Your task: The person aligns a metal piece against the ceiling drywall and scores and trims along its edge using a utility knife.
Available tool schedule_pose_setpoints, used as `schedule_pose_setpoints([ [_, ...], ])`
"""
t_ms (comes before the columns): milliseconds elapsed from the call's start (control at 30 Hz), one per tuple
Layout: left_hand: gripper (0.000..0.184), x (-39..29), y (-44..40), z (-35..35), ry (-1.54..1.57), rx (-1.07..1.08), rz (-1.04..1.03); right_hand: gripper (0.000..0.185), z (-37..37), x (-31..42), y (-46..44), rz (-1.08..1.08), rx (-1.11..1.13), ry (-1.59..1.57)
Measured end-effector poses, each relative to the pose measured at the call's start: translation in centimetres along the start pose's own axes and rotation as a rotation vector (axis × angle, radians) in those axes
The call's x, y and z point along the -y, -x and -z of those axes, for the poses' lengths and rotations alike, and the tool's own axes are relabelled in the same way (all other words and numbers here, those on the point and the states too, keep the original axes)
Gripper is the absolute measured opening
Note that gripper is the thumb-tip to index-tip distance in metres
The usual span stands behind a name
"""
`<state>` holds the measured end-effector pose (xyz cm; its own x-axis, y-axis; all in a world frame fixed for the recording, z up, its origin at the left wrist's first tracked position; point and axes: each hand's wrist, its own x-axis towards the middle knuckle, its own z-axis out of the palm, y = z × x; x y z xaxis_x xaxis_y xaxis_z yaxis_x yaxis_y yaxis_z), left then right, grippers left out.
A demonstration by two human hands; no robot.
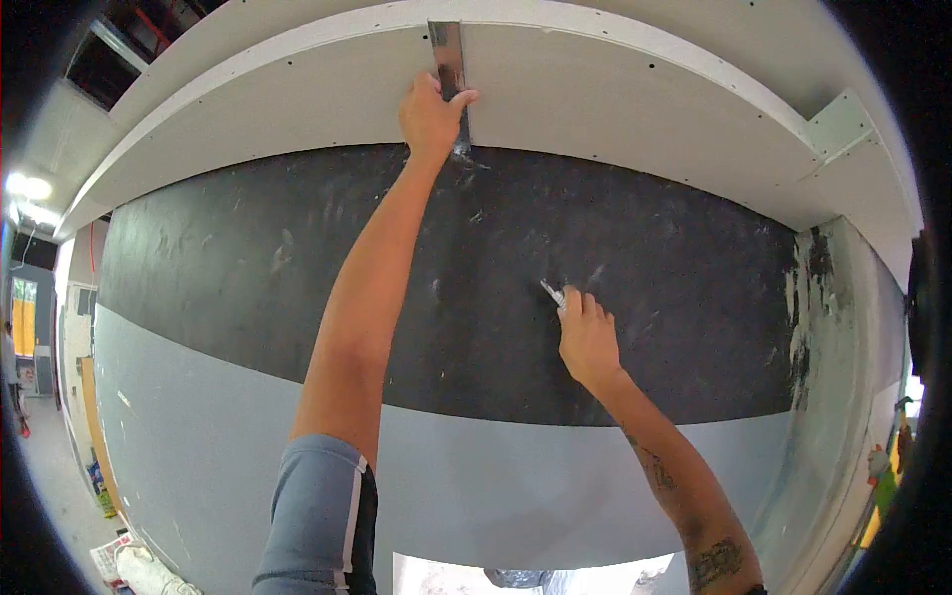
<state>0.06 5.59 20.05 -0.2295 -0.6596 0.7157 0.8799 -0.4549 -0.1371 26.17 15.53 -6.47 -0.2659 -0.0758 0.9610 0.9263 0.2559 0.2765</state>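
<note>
Pressing the metal strip [446, 48] to the pale board [565, 94] at upper centre, the left hand [431, 124] pinches its edges; even pressure should steady it. Right of centre, the right hand [589, 342] curls its fingers round a slim tool [550, 293], tip best pointed clear.

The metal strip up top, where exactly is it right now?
The metal strip is at the head view's top, left of centre, upright against the pale overhead panel, under the left hand.
</note>
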Motion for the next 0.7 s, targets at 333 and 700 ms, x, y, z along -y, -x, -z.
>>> schedule_pose_setpoints([
  [333,0.102,-0.3,-0.6,1.4,-0.194,-0.142,-0.343,0.035,8.1,1.9,-12.8,-0.01,-0.16,-0.43],
  [700,0.123,-0.3,-1.3,2.4,-0.702,-0.058,-0.614,0.041,5.0,3.1,-15.0,-0.323,0.151,-1.498],
])
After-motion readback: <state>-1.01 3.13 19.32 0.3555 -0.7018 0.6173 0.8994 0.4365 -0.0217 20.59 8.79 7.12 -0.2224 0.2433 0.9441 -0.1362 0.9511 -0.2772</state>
